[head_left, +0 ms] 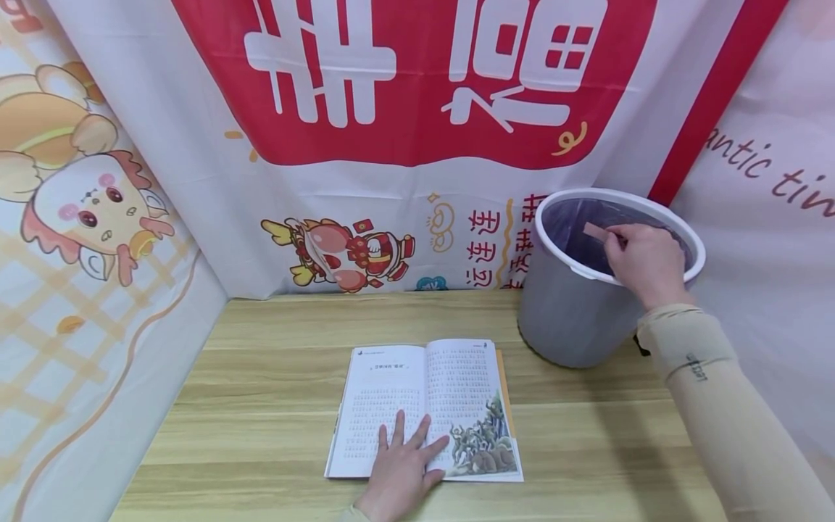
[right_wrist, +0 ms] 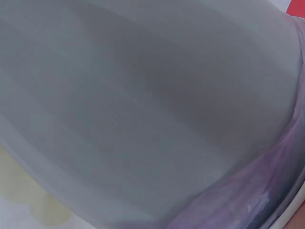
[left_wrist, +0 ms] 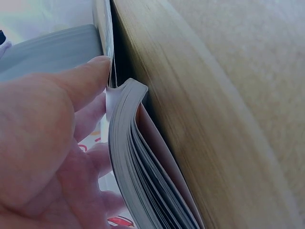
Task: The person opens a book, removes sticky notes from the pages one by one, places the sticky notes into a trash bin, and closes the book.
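Observation:
An open book (head_left: pixel 391 373) lies on the wooden table, printed text on both pages and a drawing in its right-hand corner. Across its lower middle my left hand (head_left: pixel 403 470) rests with fingers spread. The left wrist view has the book's page edges (left_wrist: pixel 138 157) close up, with the left hand (left_wrist: pixel 52 143) over them. My right hand (head_left: pixel 646 262) pinches a small flat pinkish-brown strip (head_left: pixel 594 232) above the mouth of a grey trash bin (head_left: pixel 574 319). A purple liner bag (head_left: pixel 566 226) lines the bin. In the right wrist view the bin's grey wall (right_wrist: pixel 143 105) fills most of the picture.
The bin stands at the table's back right, its white rim (head_left: pixel 698 250) near the cloth backdrop (head_left: pixel 417 181). Printed cloth (head_left: pixel 65 348) also hangs along the left side. Light wooden tabletop (head_left: pixel 261 406) surrounds the book.

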Demonstrator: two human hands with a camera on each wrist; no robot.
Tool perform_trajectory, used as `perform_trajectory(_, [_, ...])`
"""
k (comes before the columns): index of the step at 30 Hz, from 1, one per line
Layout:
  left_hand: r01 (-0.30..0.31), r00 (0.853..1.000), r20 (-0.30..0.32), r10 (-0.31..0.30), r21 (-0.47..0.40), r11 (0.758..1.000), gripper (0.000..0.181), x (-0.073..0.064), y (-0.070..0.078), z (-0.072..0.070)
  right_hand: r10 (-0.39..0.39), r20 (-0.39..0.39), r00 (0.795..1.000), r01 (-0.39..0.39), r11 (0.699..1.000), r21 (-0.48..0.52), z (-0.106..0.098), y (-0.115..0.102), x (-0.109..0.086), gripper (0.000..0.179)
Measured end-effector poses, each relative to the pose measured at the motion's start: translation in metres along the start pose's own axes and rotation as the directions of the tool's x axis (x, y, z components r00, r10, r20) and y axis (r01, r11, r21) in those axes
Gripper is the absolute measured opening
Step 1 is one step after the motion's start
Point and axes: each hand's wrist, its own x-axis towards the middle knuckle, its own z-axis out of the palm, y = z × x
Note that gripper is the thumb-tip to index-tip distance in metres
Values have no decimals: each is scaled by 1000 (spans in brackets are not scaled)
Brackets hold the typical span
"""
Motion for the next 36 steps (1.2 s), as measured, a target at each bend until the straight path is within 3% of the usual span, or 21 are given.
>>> perform_trajectory(9, [-6,1000,-6,6,3,1000,50,1,0,-1,15,54,998,-15,1000,-10,-1,0,2,36])
perform_trajectory(19, [-13,1000,-14,13,2,1000,50,-1,1,-3,-20,65,998,19,1000,17,0,0,3,39])
perform_trajectory(23, [-13,1000,-17,13,6,1000,50,-1,0,-1,-35,5,999,35,999,18,-2,-3,-2,36])
perform_trajectory(25, [-12,1000,-12,12,5,1000,50,-1,0,-1,-58,-69,996,61,998,34,-3,-6,-8,34])
perform_trajectory(28, [-12,1000,-5,12,0,1000,50,-1,-1,0,-86,-208,974,106,991,87,-6,-14,-21,30])
perform_trajectory(32, [-12,1000,0,12,-5,1000,51,0,-2,1,-98,-404,910,189,963,191,-5,-26,-43,22])
perform_trajectory(36, [-8,1000,7,8,-17,1000,51,0,-4,2,-64,-520,852,240,930,278,3,-36,-71,16])
